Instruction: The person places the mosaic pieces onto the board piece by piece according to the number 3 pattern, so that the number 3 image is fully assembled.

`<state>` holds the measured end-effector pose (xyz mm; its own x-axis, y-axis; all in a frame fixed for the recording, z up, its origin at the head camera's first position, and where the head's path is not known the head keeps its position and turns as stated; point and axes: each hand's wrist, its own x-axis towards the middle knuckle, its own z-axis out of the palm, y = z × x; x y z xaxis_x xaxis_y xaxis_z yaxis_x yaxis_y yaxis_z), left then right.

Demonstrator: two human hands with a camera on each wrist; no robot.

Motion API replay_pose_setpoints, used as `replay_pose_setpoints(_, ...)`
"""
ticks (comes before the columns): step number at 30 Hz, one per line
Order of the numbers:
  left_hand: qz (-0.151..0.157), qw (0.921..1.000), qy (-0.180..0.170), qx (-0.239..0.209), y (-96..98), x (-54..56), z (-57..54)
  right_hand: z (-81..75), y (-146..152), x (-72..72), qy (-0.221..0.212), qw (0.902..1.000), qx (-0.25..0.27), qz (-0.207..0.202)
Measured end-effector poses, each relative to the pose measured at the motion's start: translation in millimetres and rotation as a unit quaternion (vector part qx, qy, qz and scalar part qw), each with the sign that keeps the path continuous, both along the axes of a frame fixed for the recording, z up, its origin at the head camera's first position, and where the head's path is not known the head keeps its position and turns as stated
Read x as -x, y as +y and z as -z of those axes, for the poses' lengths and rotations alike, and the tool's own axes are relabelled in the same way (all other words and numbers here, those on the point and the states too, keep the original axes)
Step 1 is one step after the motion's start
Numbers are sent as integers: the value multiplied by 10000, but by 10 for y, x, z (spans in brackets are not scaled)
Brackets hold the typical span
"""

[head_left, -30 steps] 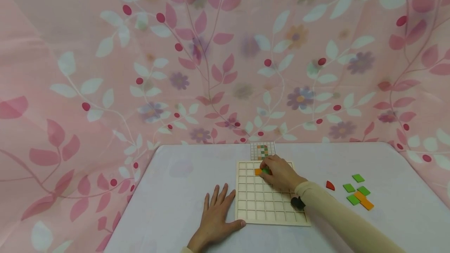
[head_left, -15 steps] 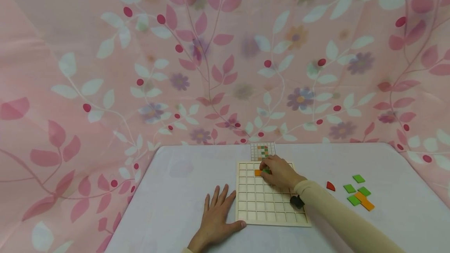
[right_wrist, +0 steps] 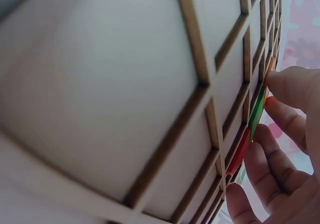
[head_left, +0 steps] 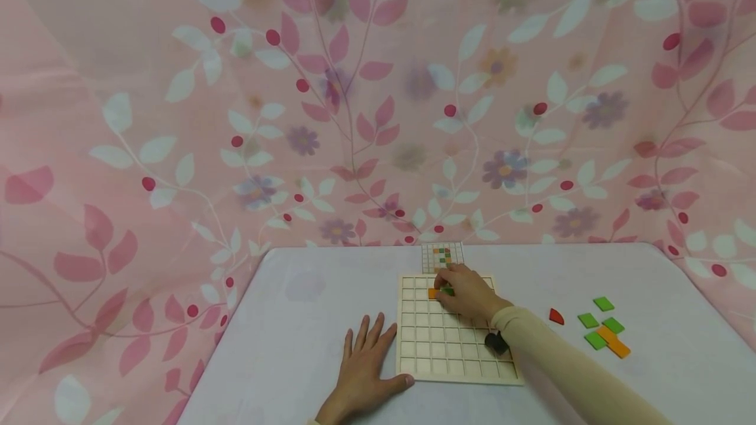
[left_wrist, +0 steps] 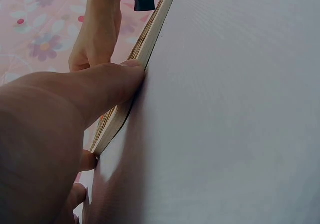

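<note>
The pale wooden grid board lies flat in front of me. My left hand is spread beside its left edge, thumb laid against the near left corner; in the left wrist view the thumb presses the board's rim. Over the far rows, my right hand has its thumb and index finger at a square orange tile, which they appear to pinch in its cell. Directly right of it sits a green tile, partly covered by the fingers. The right wrist view also shows a red piece beyond the green one.
A small card with a coloured grid pattern lies behind the board. Right of the board are a red quarter-round piece, several green tiles and orange tiles on the white tablecloth. A floral curtain hangs behind.
My right fingertips have shifted slightly left, from the green tile to the orange one. The left hand stays in place. The head view has tilted up a little.
</note>
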<state>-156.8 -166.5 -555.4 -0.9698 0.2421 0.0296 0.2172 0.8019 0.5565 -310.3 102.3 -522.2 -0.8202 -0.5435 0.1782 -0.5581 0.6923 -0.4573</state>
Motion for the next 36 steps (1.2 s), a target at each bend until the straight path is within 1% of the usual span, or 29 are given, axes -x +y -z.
replay_pose_setpoints(6,14,9998,181,-77,-4,-14,-4,-3,-11,-16,10,10000,68,22)
replay_pose_setpoints(13,-13,10000,26,-45,2,-2,-12,-10,-7,-32,7,10000,60,72)
replay_pose_setpoints(20,-25,10000,-52,-17,5,5,3,-29,-1,-57,-11,9999,75,108)
replay_pose_setpoints(27,-15,10000,-11,29,3,-8,20,-13,1,-60,-91,9998,-16,202)
replay_pose_setpoints(33,-24,10000,-55,6,5,-14,12,-8,4,-57,-218,9995,-12,222)
replay_pose_setpoints(36,-39,10000,-51,1,9,-14,-1,-13,12,-44,-186,9996,-30,193)
